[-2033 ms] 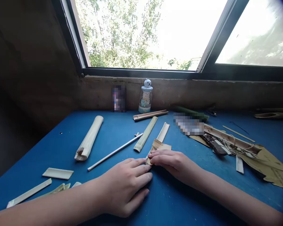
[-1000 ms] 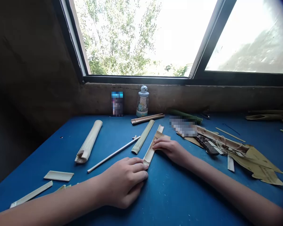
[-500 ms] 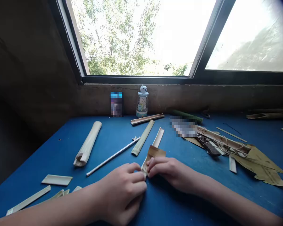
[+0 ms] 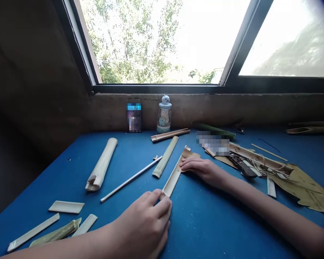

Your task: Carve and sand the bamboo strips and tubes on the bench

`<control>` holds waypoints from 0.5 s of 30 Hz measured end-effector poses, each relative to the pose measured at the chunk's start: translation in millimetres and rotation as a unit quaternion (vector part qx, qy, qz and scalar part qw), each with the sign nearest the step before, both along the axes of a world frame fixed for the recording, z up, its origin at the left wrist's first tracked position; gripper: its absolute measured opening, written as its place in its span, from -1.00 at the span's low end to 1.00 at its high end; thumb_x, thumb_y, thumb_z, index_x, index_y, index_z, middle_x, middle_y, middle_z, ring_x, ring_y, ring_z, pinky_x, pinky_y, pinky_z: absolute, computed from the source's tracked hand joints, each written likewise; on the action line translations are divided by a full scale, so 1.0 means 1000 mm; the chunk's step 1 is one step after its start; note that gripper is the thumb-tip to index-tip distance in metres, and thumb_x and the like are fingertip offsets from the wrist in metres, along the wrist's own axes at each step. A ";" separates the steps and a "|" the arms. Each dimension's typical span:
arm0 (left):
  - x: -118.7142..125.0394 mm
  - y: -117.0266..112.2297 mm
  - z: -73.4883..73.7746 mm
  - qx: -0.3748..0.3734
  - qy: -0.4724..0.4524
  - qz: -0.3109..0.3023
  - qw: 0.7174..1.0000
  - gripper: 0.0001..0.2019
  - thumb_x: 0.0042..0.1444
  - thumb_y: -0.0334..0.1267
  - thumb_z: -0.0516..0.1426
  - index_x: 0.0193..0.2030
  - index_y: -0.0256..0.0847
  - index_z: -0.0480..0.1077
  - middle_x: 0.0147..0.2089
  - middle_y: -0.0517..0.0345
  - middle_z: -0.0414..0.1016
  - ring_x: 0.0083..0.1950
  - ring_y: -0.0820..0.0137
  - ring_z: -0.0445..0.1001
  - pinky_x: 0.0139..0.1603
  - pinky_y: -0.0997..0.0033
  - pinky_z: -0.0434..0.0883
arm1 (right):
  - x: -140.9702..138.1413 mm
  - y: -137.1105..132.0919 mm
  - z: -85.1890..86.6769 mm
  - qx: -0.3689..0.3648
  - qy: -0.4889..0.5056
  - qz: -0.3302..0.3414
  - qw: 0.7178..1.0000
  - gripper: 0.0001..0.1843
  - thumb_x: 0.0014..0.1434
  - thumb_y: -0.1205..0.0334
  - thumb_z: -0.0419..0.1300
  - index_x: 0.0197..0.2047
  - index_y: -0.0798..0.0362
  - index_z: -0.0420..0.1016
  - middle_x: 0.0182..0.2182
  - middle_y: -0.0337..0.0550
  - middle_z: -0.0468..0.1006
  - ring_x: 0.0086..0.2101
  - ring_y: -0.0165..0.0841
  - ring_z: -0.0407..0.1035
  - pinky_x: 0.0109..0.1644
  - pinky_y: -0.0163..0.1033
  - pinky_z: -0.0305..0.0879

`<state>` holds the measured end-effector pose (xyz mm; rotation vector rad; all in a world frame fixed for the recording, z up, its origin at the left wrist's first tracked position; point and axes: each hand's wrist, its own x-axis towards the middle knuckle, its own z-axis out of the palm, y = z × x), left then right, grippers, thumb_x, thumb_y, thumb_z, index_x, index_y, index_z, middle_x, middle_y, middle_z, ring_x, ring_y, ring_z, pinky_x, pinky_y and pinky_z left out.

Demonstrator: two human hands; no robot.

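Observation:
A split bamboo piece (image 4: pixel 173 180) with a hollow channel lies slanting on the blue table. My left hand (image 4: pixel 147 221) is closed around its near end, fingertips pinching the rim. Farther up, my right hand (image 4: pixel 205 171) holds a folded piece of brown sandpaper (image 4: pixel 191 154) against the bamboo near its far end. The fingers of that hand are pressed together over the paper, and the bamboo's tip shows just beyond it. Left of the piece lie a greenish bamboo strip (image 4: pixel 166 157) and a thin pale stick (image 4: pixel 131 179).
A thick bamboo tube (image 4: pixel 102 163) and several bamboo offcuts (image 4: pixel 66 207) lie on the left. To the right are a dark-handled tool (image 4: pixel 245 169), bamboo scraps and torn sandpaper (image 4: pixel 306 185). A jar (image 4: pixel 164 120) stands by the wall under the window.
My right hand has slid the sandpaper away from me, from near my left hand to the bamboo's far end. My left hand stays at the near end. The view has shifted slightly.

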<state>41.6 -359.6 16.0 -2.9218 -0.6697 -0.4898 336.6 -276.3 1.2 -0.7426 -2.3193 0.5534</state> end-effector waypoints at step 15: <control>-0.009 0.033 0.044 -0.252 0.058 -0.021 0.966 -0.78 0.42 -0.26 0.11 0.00 -0.09 0.61 -0.02 0.11 0.69 -0.02 0.24 0.63 0.05 0.26 0.57 | -0.012 -0.019 -0.005 0.058 -0.082 0.016 0.995 -0.55 0.49 0.44 0.10 0.28 -0.07 0.64 0.25 -0.02 0.65 0.30 -0.23 0.50 0.47 -0.10 0.36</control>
